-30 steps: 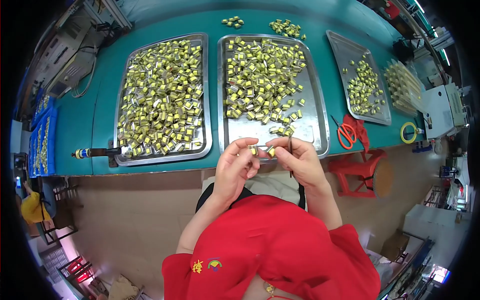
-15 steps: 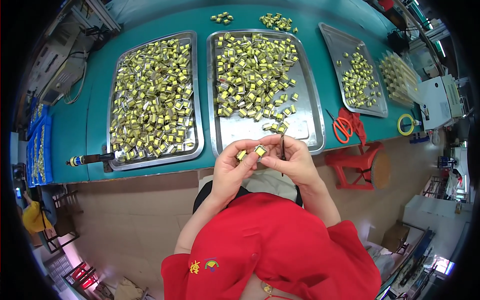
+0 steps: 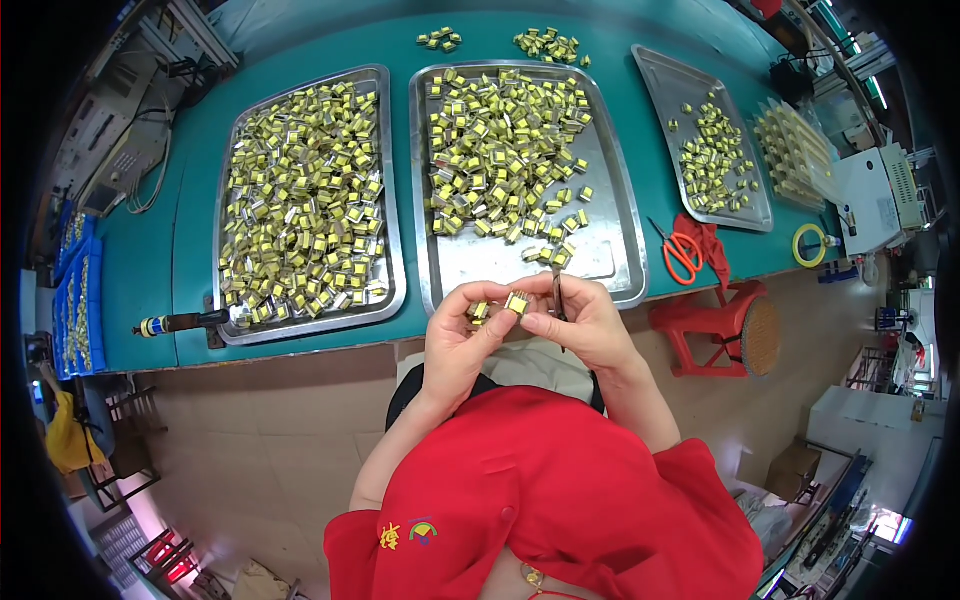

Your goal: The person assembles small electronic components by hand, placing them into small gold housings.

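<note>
**Both hands on small yellow parts at table edge**

Left hand [image 3: 462,345] curled closed around a small yellow component [image 3: 481,312], pinched at the fingertips, just below the near rim of the middle tray [image 3: 612,225]. Right hand [image 3: 585,325] closed too, pinching a second yellow block [image 3: 517,302] between thumb and forefinger, with thin metal tweezers [image 3: 557,298] tucked upright in the same grip (tip detail too small to tell). The two parts sit side by side, nearly touching, between the hands over the teal table [image 3: 160,270] edge.

Middle tray holds loose yellow components, thick at the far end, bare metal near the hands. Left tray [image 3: 385,195] packed nearly full. Right tray [image 3: 668,85] sparse, well apart. Red-handled scissors [image 3: 680,250] lie right of the middle tray, a yellow tape roll [image 3: 810,245] beyond them. Red stool [image 3: 725,330] beside the right arm. Person wears a red top [image 3: 540,500].
</note>
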A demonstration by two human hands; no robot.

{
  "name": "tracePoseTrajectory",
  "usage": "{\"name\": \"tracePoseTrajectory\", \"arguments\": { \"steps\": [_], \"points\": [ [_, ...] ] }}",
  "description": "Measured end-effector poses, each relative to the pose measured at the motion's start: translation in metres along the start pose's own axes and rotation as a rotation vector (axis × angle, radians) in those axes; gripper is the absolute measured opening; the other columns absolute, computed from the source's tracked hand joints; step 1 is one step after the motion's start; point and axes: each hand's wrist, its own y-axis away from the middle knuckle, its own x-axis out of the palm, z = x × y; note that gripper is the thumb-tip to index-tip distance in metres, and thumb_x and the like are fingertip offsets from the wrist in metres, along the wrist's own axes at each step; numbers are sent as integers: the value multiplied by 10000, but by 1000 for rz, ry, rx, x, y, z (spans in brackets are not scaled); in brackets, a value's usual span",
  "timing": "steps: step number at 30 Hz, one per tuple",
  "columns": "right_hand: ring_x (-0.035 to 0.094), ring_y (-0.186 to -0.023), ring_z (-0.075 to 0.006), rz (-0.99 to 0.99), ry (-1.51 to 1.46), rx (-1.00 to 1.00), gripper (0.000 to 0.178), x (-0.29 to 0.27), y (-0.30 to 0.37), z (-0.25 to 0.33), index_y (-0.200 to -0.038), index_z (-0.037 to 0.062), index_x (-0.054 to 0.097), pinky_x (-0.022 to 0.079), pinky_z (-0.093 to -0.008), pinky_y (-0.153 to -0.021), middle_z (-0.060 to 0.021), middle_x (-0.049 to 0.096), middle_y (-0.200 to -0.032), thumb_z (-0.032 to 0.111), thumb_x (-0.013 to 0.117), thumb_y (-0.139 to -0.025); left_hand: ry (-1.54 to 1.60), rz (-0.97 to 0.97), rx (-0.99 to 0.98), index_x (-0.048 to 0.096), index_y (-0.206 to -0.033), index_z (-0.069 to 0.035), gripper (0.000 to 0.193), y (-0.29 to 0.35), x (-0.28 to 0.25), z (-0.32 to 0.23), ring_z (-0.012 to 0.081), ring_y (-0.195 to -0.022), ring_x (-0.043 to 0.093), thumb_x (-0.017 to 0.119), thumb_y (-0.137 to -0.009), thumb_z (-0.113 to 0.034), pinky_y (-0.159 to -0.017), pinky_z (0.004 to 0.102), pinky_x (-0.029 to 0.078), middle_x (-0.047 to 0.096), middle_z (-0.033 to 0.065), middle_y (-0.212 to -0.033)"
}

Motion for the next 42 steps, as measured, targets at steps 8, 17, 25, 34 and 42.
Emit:
{"name": "tracePoseTrajectory", "arguments": {
  "steps": [8,17,25,34,42],
  "points": [
    [447,-717,-41,1,348,-162,316,-4,-2,1,-1111,-20,599,358,-180,-628,34,468,-792,8,645,-800,113,-61,-100,516,-1083,-54,273,-2,3,-1,55,-691,533,629,-837,-12,-506,147,362,551,15,-932],
    [398,-654,-16,49,48,18,331,-4,-3,5,-1150,-11,575,307,-173,-568,61,429,-742,76,618,-834,120,-90,-125,493,-1042,-50,250,-5,9,-1,72,-659,511,598,-835,41,-469,161,326,563,55,-879],
    [366,-600,-9,89,-110,123,310,-6,-5,8,-1138,-20,573,267,-173,-504,68,416,-713,78,609,-845,87,-87,-123,500,-1025,-53,249,-5,9,-1,67,-660,529,619,-824,34,-470,153,335,542,34,-848],
    [368,-573,-3,84,-119,137,305,-6,-6,5,-1131,-21,573,251,-170,-473,66,424,-700,81,609,-846,108,-89,-135,492,-1017,-52,236,-4,9,-2,70,-658,522,605,-832,40,-459,161,317,567,46,-868],
    [378,-577,-2,80,-130,138,301,-4,-5,4,-1134,-12,578,264,-168,-481,67,432,-707,65,601,-844,109,-104,-119,492,-1019,-50,235,-1,10,-2,71,-654,512,606,-832,34,-467,160,315,569,53,-867]
  ]
}}
